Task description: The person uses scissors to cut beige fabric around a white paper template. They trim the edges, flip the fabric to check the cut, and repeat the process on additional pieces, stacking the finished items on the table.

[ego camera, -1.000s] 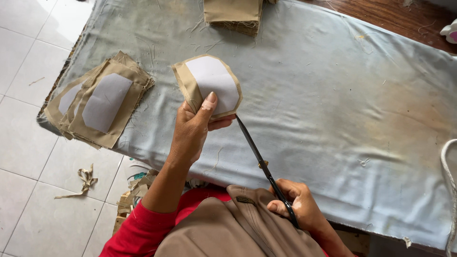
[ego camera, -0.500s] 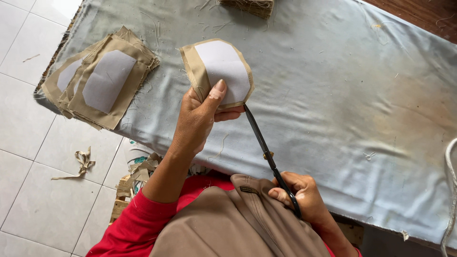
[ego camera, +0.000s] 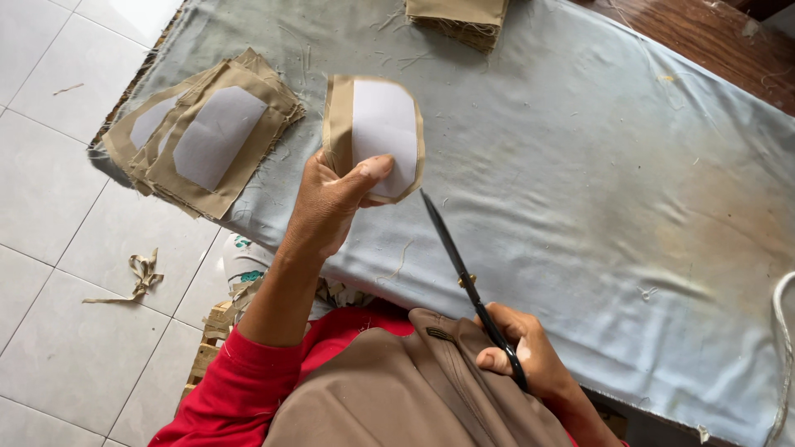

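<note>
My left hand [ego camera: 331, 203] pinches a tan fabric piece [ego camera: 374, 136] with a white patch on it, holding it up over the cloth-covered table [ego camera: 596, 190]. My right hand [ego camera: 520, 352] grips black scissors [ego camera: 464, 277] by the handles near my lap. The blades are closed and their tip points up at the lower right edge of the piece. A brown cloth lies over my lap between my arms.
A stack of similar tan pieces with white patches [ego camera: 203, 136] lies at the table's left corner. Another tan stack [ego camera: 460, 18] sits at the far edge. Fabric scraps [ego camera: 137, 277] lie on the white tiled floor. A white cord [ego camera: 782, 348] hangs at right.
My left hand has turned the tan piece more upright and lifted it a little. The scissors stay pointed at its lower edge, and my right hand has barely moved.
</note>
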